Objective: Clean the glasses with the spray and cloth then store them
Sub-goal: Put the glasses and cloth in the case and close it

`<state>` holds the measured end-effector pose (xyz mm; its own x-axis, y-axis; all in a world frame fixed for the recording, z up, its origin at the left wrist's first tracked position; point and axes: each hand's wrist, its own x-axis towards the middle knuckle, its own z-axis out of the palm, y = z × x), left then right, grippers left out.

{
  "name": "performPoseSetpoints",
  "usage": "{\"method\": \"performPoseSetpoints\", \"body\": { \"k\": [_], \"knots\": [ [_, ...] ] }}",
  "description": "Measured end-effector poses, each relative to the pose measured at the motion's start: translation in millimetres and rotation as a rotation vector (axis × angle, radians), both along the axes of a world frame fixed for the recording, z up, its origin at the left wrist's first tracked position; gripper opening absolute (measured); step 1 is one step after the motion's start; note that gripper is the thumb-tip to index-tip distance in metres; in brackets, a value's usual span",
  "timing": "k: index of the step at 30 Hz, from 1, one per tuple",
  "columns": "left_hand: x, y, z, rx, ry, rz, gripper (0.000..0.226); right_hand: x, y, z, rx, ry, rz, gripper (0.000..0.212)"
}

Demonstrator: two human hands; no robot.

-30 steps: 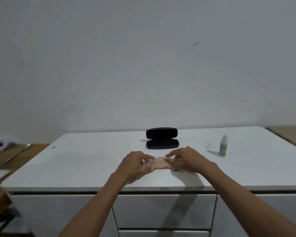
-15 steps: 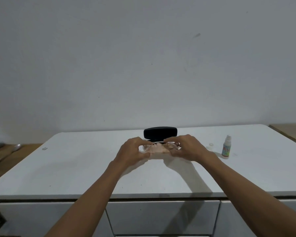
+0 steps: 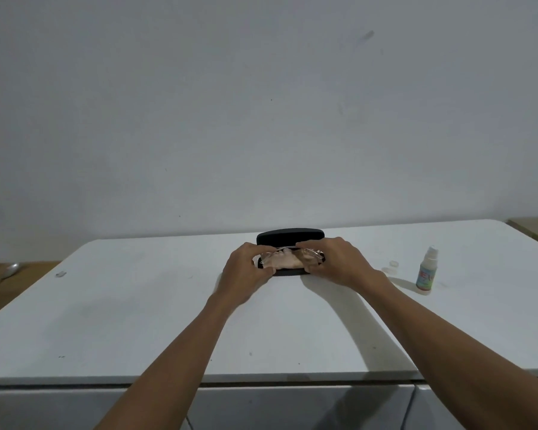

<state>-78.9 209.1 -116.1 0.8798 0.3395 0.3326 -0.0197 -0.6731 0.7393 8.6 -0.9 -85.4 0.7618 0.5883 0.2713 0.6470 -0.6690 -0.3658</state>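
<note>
Head view shows a white flat tabletop (image 3: 137, 321) before a plain white wall (image 3: 261, 103). Both hands, left hand (image 3: 246, 271) and right hand (image 3: 336, 262), pinch the clear-framed glasses (image 3: 288, 259) with curled fingers over the open black hard case (image 3: 289, 237) at the far middle. A small white spray bottle (image 3: 426, 271) stands at right, beside a small clear cap (image 3: 391, 265).

The spray bottle (image 3: 427, 271) bears a coloured label, its print too blurred to read
</note>
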Motion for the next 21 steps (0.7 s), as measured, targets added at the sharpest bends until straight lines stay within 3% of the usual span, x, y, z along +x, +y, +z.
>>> {"method": "performPoseSetpoints", "body": {
  "k": [9,13,21],
  "knots": [
    [9.1,3.3,-5.1,-0.110,-0.011,-0.004,0.026,17.0,-1.8,-0.9,0.052,0.183,0.071,0.057],
    [11.6,4.4,-6.2,-0.067,-0.051,0.019,0.033,21.6,-0.6,-2.7,0.074,0.212,0.058,0.057],
    [15.8,6.7,-8.2,-0.118,-0.036,0.040,0.027,25.3,1.9,-9.1,0.135,0.157,-0.023,0.032]
  ]
}}
